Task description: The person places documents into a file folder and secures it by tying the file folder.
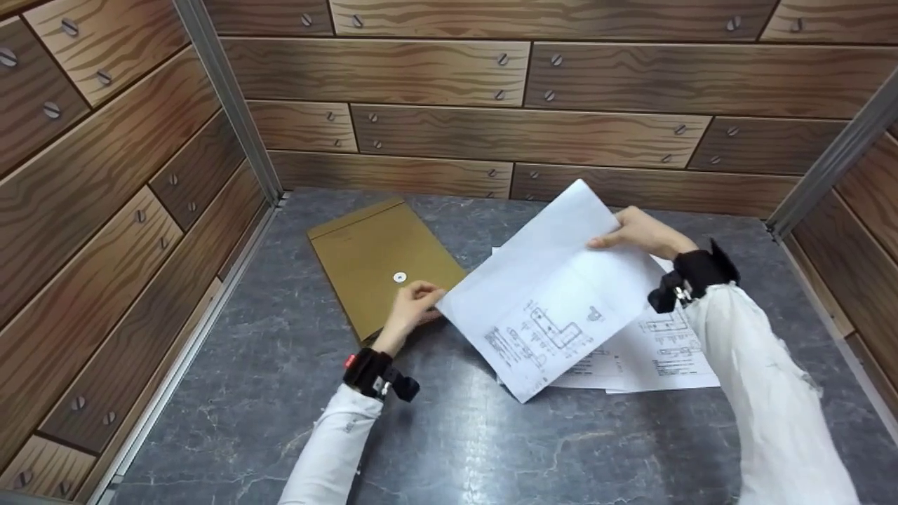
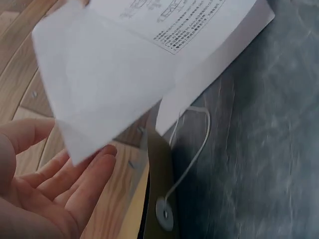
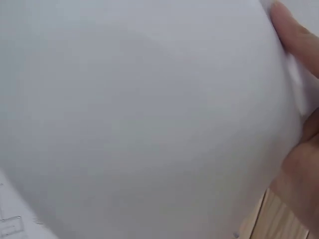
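A white sheet of paper (image 1: 540, 266) with a printed technical drawing is raised and tilted above the table. My right hand (image 1: 642, 231) pinches its far right edge, thumb on the upper face. In the right wrist view the sheet (image 3: 149, 114) fills most of the picture. My left hand (image 1: 415, 308) is at the sheet's left corner; in the left wrist view its fingers (image 2: 92, 186) lie behind that corner, spread from the thumb. Beside the left hand lies a brown document envelope (image 1: 379, 259) with a white round button (image 1: 400, 277). A white string (image 2: 204, 139) trails from a button.
More printed sheets (image 1: 666, 361) lie on the grey marbled table (image 1: 449, 449) under and to the right of the raised sheet. Wood-patterned walls (image 1: 435, 77) enclose the table at the back and both sides, with metal posts (image 1: 228, 98) at the corners.
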Demonstrator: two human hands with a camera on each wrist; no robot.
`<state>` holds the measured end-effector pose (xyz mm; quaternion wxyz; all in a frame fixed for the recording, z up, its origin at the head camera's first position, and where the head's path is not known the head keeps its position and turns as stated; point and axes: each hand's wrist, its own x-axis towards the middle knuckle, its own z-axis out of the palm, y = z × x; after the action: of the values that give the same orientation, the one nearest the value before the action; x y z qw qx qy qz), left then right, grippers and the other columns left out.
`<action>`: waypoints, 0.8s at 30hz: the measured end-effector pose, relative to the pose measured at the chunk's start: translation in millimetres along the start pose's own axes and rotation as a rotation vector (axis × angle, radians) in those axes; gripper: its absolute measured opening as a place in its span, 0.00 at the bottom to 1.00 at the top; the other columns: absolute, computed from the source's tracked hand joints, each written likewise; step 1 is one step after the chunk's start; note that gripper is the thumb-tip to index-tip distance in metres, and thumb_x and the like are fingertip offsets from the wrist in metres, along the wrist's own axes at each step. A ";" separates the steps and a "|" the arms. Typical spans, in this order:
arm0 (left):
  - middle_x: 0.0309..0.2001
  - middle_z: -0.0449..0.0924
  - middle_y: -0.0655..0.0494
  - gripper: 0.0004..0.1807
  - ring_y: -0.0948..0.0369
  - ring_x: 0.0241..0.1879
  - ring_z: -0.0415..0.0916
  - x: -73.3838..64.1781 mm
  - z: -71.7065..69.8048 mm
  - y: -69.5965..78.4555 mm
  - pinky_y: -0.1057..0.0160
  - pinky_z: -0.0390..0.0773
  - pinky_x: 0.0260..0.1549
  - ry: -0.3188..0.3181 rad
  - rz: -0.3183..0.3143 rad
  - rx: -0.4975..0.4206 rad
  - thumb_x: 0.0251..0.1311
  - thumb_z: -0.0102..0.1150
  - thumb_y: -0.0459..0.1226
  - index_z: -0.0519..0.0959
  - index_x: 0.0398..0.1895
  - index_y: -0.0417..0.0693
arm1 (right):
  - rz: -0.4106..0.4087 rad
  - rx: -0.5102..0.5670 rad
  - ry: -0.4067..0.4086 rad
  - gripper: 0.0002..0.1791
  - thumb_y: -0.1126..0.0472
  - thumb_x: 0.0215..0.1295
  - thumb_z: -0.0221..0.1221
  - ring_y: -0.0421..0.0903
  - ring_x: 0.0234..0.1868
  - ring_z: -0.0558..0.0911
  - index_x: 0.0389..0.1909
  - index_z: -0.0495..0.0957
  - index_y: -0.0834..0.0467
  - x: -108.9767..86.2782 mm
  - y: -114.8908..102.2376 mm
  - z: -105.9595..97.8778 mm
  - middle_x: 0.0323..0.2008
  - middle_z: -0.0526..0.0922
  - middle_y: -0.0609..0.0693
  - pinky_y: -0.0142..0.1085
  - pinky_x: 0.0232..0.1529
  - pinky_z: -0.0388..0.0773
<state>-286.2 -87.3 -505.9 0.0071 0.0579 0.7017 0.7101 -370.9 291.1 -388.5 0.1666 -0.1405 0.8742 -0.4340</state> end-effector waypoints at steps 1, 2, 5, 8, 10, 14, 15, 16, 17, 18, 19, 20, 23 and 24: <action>0.30 0.79 0.42 0.09 0.51 0.31 0.77 3.1 -4.6 -4.2 0.51 0.76 0.36 0.022 -0.011 -0.004 0.56 0.56 0.29 0.74 0.35 0.27 | 0.011 0.029 0.012 0.20 0.57 0.50 0.66 0.48 0.20 0.80 0.34 0.76 0.70 -2.2 5.0 -0.8 0.24 0.81 0.57 0.40 0.22 0.77; 0.30 0.79 0.42 0.10 0.50 0.32 0.77 4.8 -8.2 -5.7 0.50 0.76 0.36 0.048 -0.014 0.020 0.55 0.56 0.29 0.74 0.36 0.27 | 0.024 0.050 0.029 0.20 0.56 0.50 0.66 0.48 0.21 0.80 0.34 0.76 0.70 -4.3 9.8 -1.4 0.24 0.81 0.57 0.41 0.22 0.78; 0.29 0.79 0.43 0.08 0.51 0.31 0.78 8.0 -18.3 -10.7 0.58 0.77 0.33 0.125 0.079 0.272 0.53 0.57 0.29 0.76 0.33 0.29 | 0.060 0.101 0.090 0.21 0.54 0.50 0.66 0.48 0.21 0.80 0.35 0.77 0.69 -9.5 22.8 -2.2 0.25 0.81 0.55 0.41 0.23 0.78; 0.29 0.79 0.45 0.07 0.54 0.30 0.77 9.0 -25.2 -13.9 0.63 0.75 0.32 0.174 0.155 0.520 0.51 0.58 0.28 0.77 0.32 0.32 | 0.095 0.124 0.167 0.23 0.53 0.51 0.66 0.46 0.22 0.79 0.37 0.75 0.70 -13.7 33.2 -2.8 0.24 0.80 0.53 0.39 0.25 0.78; 0.30 0.79 0.45 0.06 0.53 0.32 0.77 9.8 -28.6 -16.8 0.62 0.75 0.34 0.173 0.179 0.598 0.50 0.58 0.27 0.77 0.32 0.32 | 0.110 0.145 0.211 0.24 0.53 0.51 0.65 0.45 0.22 0.79 0.38 0.74 0.71 -16.0 38.3 -2.7 0.24 0.79 0.51 0.38 0.25 0.78; 0.33 0.77 0.41 0.09 0.50 0.35 0.77 10.3 -34.5 -24.1 0.59 0.75 0.36 0.150 0.230 0.673 0.48 0.58 0.25 0.75 0.34 0.29 | 0.121 0.206 0.263 0.24 0.55 0.53 0.64 0.44 0.23 0.79 0.39 0.70 0.72 -18.0 46.7 -0.4 0.24 0.79 0.50 0.38 0.27 0.78; 0.34 0.77 0.41 0.10 0.50 0.35 0.76 10.2 -35.9 -26.1 0.58 0.75 0.36 0.146 0.235 0.691 0.47 0.59 0.25 0.74 0.35 0.29 | 0.121 0.224 0.270 0.25 0.55 0.53 0.64 0.44 0.23 0.79 0.40 0.70 0.72 -18.2 48.3 0.7 0.25 0.78 0.50 0.38 0.27 0.78; 0.35 0.76 0.40 0.12 0.49 0.36 0.76 9.8 -37.5 -28.0 0.58 0.75 0.37 0.141 0.241 0.724 0.46 0.60 0.25 0.74 0.36 0.28 | 0.120 0.237 0.275 0.25 0.55 0.54 0.64 0.44 0.24 0.79 0.41 0.69 0.73 -18.3 50.1 1.6 0.25 0.78 0.50 0.39 0.28 0.78; 0.36 0.75 0.40 0.14 0.48 0.37 0.75 9.1 -39.1 -30.0 0.56 0.74 0.37 0.133 0.245 0.768 0.46 0.61 0.26 0.73 0.37 0.28 | 0.122 0.251 0.283 0.26 0.55 0.54 0.63 0.44 0.25 0.79 0.42 0.69 0.73 -18.3 51.9 2.7 0.26 0.78 0.51 0.39 0.29 0.78; 0.38 0.74 0.39 0.16 0.47 0.38 0.74 8.1 -40.7 -31.8 0.55 0.74 0.38 0.124 0.242 0.819 0.45 0.62 0.27 0.73 0.39 0.29 | 0.124 0.261 0.289 0.27 0.55 0.54 0.63 0.44 0.26 0.80 0.44 0.68 0.74 -18.5 53.7 3.7 0.27 0.78 0.51 0.39 0.30 0.78; 0.40 0.73 0.38 0.18 0.46 0.40 0.73 7.0 -42.3 -33.4 0.54 0.73 0.40 0.114 0.233 0.871 0.45 0.64 0.29 0.73 0.41 0.29 | 0.128 0.265 0.300 0.29 0.54 0.54 0.63 0.44 0.26 0.79 0.45 0.67 0.74 -18.9 55.1 4.7 0.28 0.78 0.51 0.38 0.31 0.78; 0.43 0.72 0.38 0.21 0.45 0.42 0.72 5.9 -43.9 -34.7 0.53 0.72 0.42 0.103 0.222 0.921 0.45 0.65 0.30 0.72 0.42 0.30 | 0.131 0.266 0.310 0.31 0.53 0.54 0.63 0.43 0.27 0.79 0.47 0.67 0.75 -19.4 56.7 5.5 0.30 0.77 0.52 0.38 0.32 0.77; 0.48 0.70 0.37 0.24 0.43 0.46 0.70 2.3 -48.7 -37.6 0.51 0.70 0.44 0.083 0.220 1.058 0.42 0.67 0.30 0.71 0.45 0.31 | 0.143 0.258 0.340 0.36 0.51 0.53 0.63 0.41 0.29 0.79 0.51 0.64 0.76 -21.4 60.1 7.7 0.35 0.76 0.54 0.35 0.34 0.77; 0.49 0.70 0.37 0.24 0.43 0.46 0.70 1.4 -50.1 -37.8 0.50 0.71 0.43 0.084 0.227 1.088 0.42 0.67 0.29 0.71 0.44 0.32 | 0.145 0.252 0.346 0.37 0.50 0.54 0.63 0.40 0.29 0.78 0.52 0.63 0.76 -22.1 61.1 8.2 0.37 0.75 0.55 0.34 0.34 0.76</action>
<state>-294.9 -136.5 -543.9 -0.1283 0.1003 0.9562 0.2433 -353.7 329.5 -438.7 0.0614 0.0212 0.8363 -0.5444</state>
